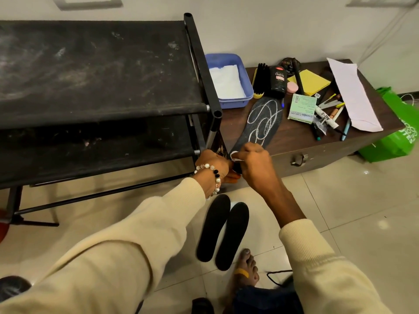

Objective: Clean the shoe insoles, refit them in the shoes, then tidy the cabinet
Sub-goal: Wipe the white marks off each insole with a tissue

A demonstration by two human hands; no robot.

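Your right hand (pixel 251 164) pinched a white bit at the heel of the insole (pixel 260 123) lying on the counter (pixel 294 141); your left hand (pixel 213 165) gripped something orange beside it. Steady the heel, I'd say, and work toward the toe. The rack (pixel 204 71) crowded the left; clutter lay right.

A blue tub (pixel 229 80) with white paper (pixel 226 81) inside is seen on the brown chest (pixel 317 155). Yellow sticky notes (pixel 314 82) and pens (pixel 328 118) are laid nearby. A green bag (pixel 394 137) is set far right.
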